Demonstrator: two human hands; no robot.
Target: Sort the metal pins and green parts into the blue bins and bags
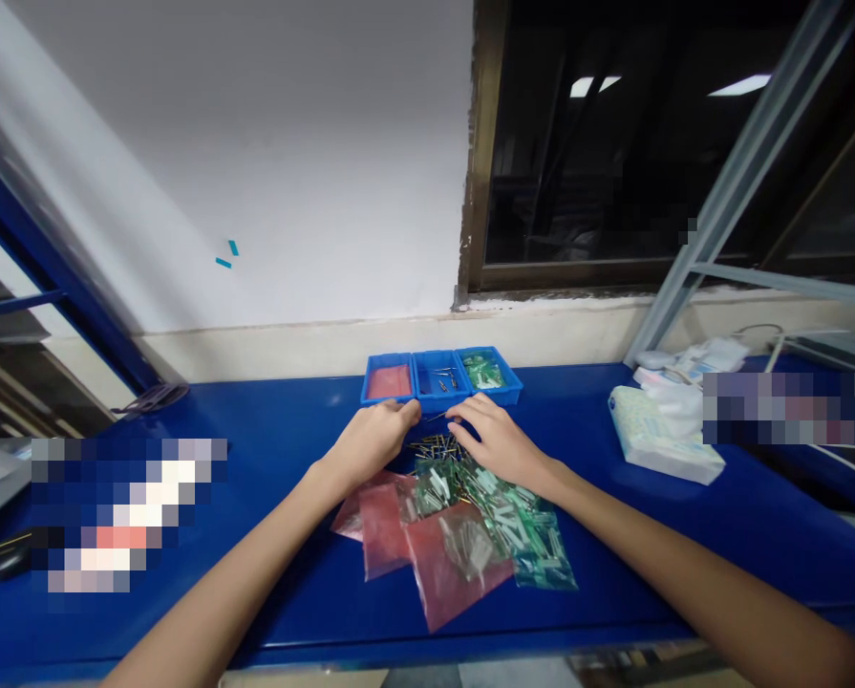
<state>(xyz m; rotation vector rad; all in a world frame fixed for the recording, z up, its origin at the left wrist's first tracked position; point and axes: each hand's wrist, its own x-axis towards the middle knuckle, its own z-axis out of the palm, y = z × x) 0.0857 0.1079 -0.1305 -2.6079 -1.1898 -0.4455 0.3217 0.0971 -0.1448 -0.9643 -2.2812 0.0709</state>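
Observation:
My left hand is closed, thumb and curled fingers together, just in front of the blue three-part bin. Whatever it grips is hidden. My right hand reaches in from the other side, its fingertips closed at the end of a thin metal pin. Below the hands lies a loose heap of slim metal pins. Green-tinted clear bags with metal and white pieces lie under my right wrist. Several red plastic bags overlap nearer to me, one with a clear bag on it.
The bin's left compartment holds red bags, the middle a few metal pins, the right green bags. A tissue pack sits on the blue table at right. A dark object lies at far left.

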